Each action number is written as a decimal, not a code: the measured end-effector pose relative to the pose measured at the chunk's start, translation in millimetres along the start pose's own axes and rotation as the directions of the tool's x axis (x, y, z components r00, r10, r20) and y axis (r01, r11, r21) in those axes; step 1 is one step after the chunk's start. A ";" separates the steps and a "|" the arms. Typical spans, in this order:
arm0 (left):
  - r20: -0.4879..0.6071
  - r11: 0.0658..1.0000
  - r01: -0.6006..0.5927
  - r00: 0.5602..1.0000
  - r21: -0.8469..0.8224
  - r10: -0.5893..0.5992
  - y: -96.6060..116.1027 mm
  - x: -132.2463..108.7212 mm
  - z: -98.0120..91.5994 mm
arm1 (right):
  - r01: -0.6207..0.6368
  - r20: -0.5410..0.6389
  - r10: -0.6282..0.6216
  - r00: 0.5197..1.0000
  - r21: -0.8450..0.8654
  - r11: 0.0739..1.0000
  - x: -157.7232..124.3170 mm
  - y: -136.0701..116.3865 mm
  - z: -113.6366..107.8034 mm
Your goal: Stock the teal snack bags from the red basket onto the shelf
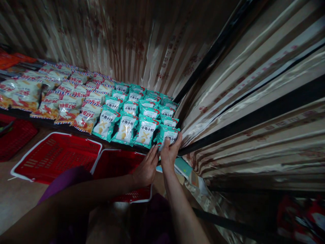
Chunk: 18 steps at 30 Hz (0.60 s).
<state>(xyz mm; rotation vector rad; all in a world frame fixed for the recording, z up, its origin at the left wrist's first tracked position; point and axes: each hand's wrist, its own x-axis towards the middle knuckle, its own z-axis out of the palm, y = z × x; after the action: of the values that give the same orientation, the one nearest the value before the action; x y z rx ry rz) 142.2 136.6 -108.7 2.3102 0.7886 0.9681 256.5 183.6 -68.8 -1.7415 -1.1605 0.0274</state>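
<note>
My right hand (170, 152) grips a teal and white snack bag (166, 134) at the right end of the front row. The thumb lies on the bag's front and the fingers go round its right side. Just left of it, my left hand (147, 168) reaches up with its fingers stretched out, at the lower left edge of that bag. Whether its fingertips touch the bag, I cannot tell. Several matching teal bags, such as the neighbouring snack bag (145, 132), stand in rows to the left and behind.
White and orange snack bags (68, 105) fill the shelf's left part. Below its front edge are red shopping baskets (61, 152) with white handles. A striped curtain (142, 44) hangs behind and to the right, with a dark bar (254, 115) across it. Teal packets (183, 166) lie low on the right.
</note>
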 end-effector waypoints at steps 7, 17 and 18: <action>-0.054 1.000 0.010 0.998 -0.012 -0.010 -2.9 12.4 1.9 | -0.051 0.016 0.050 0.999 0.038 0.998 4.3 -4.5 -6.5; -0.046 1.000 -0.001 0.999 -0.021 0.000 -5.2 14.2 6.8 | -0.053 0.081 0.059 0.995 -0.074 0.996 3.3 1.8 -4.0; -0.054 1.000 0.000 0.999 -0.016 -0.001 -5.1 14.4 6.9 | -0.052 0.081 0.058 0.995 -0.069 0.996 2.8 1.5 -4.1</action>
<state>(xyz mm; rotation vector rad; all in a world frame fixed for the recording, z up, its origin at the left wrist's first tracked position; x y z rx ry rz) 154.1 148.3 -109.7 2.2781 0.8006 1.0369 261.1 182.6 -66.5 -1.8463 -1.1849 0.0958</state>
